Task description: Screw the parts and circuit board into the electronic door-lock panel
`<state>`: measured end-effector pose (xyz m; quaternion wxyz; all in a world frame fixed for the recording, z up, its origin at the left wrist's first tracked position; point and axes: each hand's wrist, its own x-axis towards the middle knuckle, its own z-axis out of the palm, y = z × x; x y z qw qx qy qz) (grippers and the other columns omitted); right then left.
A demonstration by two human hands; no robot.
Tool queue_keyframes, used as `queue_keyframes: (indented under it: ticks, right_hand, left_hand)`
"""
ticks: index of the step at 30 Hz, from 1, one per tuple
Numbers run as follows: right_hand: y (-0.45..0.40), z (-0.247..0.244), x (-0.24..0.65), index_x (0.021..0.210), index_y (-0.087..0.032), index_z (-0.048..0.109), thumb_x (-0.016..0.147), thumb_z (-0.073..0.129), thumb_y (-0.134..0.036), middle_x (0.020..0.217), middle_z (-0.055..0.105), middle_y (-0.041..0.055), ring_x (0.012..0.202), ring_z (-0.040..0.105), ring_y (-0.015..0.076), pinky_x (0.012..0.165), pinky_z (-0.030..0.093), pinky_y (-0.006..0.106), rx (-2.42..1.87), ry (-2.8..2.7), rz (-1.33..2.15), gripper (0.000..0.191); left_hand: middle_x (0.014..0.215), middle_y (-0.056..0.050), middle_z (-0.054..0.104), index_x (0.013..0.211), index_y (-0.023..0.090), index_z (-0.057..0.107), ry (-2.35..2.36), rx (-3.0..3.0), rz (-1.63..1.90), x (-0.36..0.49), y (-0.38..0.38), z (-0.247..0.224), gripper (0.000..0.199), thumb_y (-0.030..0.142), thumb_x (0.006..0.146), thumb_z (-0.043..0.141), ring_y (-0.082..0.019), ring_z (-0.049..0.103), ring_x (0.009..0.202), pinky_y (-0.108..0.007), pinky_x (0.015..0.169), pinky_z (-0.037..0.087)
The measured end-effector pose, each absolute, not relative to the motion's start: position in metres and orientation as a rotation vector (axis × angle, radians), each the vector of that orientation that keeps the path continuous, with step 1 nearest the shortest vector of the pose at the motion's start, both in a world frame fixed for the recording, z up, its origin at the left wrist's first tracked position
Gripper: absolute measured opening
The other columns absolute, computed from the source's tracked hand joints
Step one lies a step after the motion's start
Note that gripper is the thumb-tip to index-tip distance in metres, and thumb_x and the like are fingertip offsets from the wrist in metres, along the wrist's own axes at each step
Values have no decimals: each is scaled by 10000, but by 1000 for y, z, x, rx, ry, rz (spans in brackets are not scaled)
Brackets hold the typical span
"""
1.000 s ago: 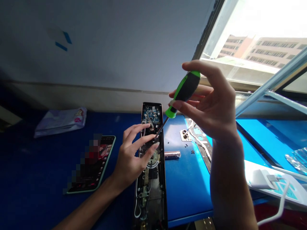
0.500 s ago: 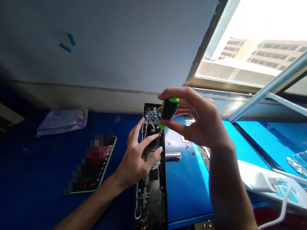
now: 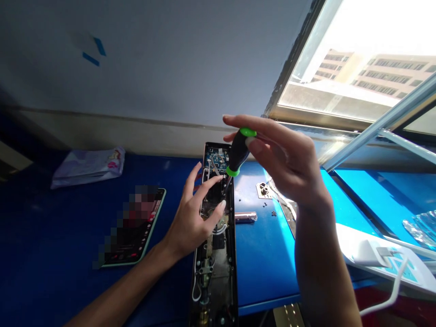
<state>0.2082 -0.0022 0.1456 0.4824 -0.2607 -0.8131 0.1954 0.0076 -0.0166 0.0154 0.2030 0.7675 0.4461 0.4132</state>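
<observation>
A long black housing (image 3: 223, 268) lies open on the blue table, with a blue circuit board (image 3: 218, 160) at its far end and white wires inside. My right hand (image 3: 282, 159) holds a black and green screwdriver (image 3: 238, 152) between thumb and fingers. The screwdriver stands slightly tilted, its shaft reaching down into the housing below the board. My left hand (image 3: 194, 218) rests over the housing's left side with its fingers spread, index finger and thumb on either side of the screwdriver's tip. What the tip touches is too small to tell.
A phone (image 3: 139, 231) and a purple packet (image 3: 88, 167) lie left. Right of the housing are a metallic cylinder (image 3: 245, 217), small screws (image 3: 274, 213) and a square plate (image 3: 263, 190). A white power strip (image 3: 361, 245) with cable lies farther right, below a metal bar.
My right hand has shifted its hold toward the top of the screwdriver, which stands more upright. The left index finger and thumb have moved slightly left. The square plate shows more fully.
</observation>
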Motion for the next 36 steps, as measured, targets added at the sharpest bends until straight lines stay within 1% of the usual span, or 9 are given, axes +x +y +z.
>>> queue_keyframes:
  ticks: [6,9,13,20,22,24,27,30,36]
  right_hand:
    - [0,148,215,1094,-418,794,823,864,-346,1070,795,-12,992,756,261,873,704,483,-620,-1940,316,289]
    - [1,147,214,1204,-396,767,923,755,-379,1188,773,19,1057,744,257,887,694,457,-646,-1949,318,282]
    - [5,143,217,1336,-475,676,975,671,-325,1355,730,-57,1197,728,275,957,679,509,-604,-1976,496,391]
    - [9,143,219,1144,-452,795,819,856,-344,991,773,12,946,746,283,804,682,492,-601,-1915,176,348]
    - [6,145,219,1256,-389,760,956,685,-278,1170,781,22,1055,748,277,893,664,517,-566,-1968,262,329]
    - [2,146,221,1352,-362,703,958,654,-208,1335,747,19,1168,738,290,991,642,533,-561,-2013,383,426]
    - [2,145,223,1255,-389,759,846,799,-194,1124,813,-2,971,785,284,771,692,490,-521,-1983,300,454]
    - [5,145,224,1158,-413,799,749,909,-265,936,789,-8,780,724,246,645,633,465,-542,-1926,109,448]
    - [2,145,223,1407,-378,658,972,668,-232,1375,729,18,1232,715,276,993,650,479,-568,-2039,435,460]
  left_hand:
    - [1736,-135,254,1541,227,494,1258,2094,1122,8,-15,13,587,348,978,603,-351,317,1592,-582,1286,320]
    - [1738,-135,253,1552,223,481,1244,2072,1114,8,-13,12,599,354,980,599,-338,303,1600,-581,1299,286]
    - [1736,-129,259,1553,231,481,1225,2050,1122,8,-12,10,598,345,979,599,-327,292,1606,-578,1307,265]
    - [1735,-135,251,1549,233,481,1218,2040,1128,8,-16,12,574,274,984,578,-321,291,1607,-568,1307,281]
    - [1731,-132,255,1534,238,495,1214,2024,1122,8,-17,11,562,249,978,577,-318,297,1605,-560,1310,280]
    - [1727,-133,259,1527,244,500,1219,2005,1106,8,-17,10,564,239,969,580,-319,298,1604,-561,1311,280]
    - [1711,-130,291,1533,259,488,1207,1970,1086,8,-17,9,576,243,965,579,-309,327,1590,-553,1307,296]
    - [1682,-113,353,1524,274,485,1169,1947,1094,8,-16,9,569,249,963,577,-298,393,1553,-545,1298,326]
    - [1662,-103,397,1506,263,501,1131,1932,1116,8,-12,9,548,275,964,583,-310,406,1539,-568,1299,309]
